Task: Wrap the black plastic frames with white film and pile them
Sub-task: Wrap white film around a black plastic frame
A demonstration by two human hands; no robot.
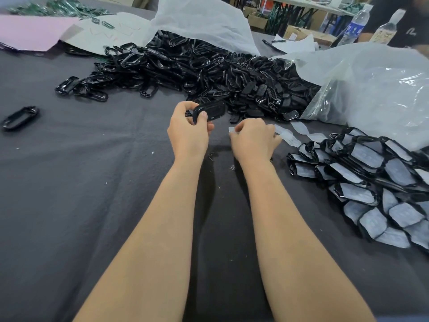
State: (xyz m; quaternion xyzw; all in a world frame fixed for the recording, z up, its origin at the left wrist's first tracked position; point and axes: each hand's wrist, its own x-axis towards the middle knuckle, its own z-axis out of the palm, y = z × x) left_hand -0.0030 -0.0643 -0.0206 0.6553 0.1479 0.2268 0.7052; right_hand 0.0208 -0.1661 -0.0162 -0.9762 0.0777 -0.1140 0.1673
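Left hand (188, 131) grips one black frame (210, 110) between thumb and curled fingers, raised just in front of the loose heap (209, 73) of unwrapped frames. Right hand (254, 138), beside it and also just in front of the heap, pinches the end of a strip of white film (287, 135), which trails off to the right of the heap's near edge across the grey cloth (92, 182). Film and held frame are apart; wrapping of this piece appears not yet begun.

Progress: a wrapped pile (371, 182), each piece faced in white, lies to the right of the heap and nearer the viewer. A clear bag (371, 89) sits at the heap's right side, and the heap spills from its mouth. By eye the heap is much the larger, so most of the work seems to remain. A stray frame (21, 117) lies well to the left of the heap.

Lettering: a water bottle (356, 25) beyond the heap carries a blue label, too blurred to read; faint marks on the wrapped faces cannot be made out either.
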